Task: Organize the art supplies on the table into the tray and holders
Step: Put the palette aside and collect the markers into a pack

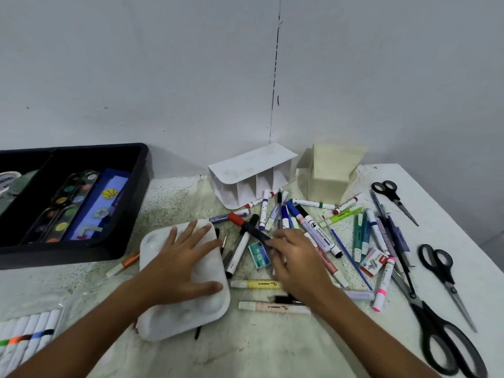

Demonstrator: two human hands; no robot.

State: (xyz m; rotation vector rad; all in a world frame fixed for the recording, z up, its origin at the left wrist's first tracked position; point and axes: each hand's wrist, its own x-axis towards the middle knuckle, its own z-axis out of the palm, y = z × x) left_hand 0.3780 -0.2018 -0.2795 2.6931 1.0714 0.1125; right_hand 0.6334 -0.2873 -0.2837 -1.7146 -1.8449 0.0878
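Black plastic forms the tray [136, 186] at the far left of the table [450, 203], and paint strips and a blue sheet already lie in its compartments. Near the front left corner sits a clear packet of white markers [27, 334]. Next comes the white paint palette [182, 285], with the left hand [182, 266] pressed flat on it, fingers straight and spread. Just right of that, the right hand [297, 263] pinches a black marker with a red cap [248, 226], lifted at a slant above the heap of loose markers and pens [294, 219]. A small teal box [259, 254] lies between the two hands. Behind the heap, by the wall, a white divided holder [251, 173] lies on its side (its slots face the heap), and a cream holder [330, 173] stands just beside it. Farthest right lie three pairs of black scissors [441, 271], well apart from the tray.
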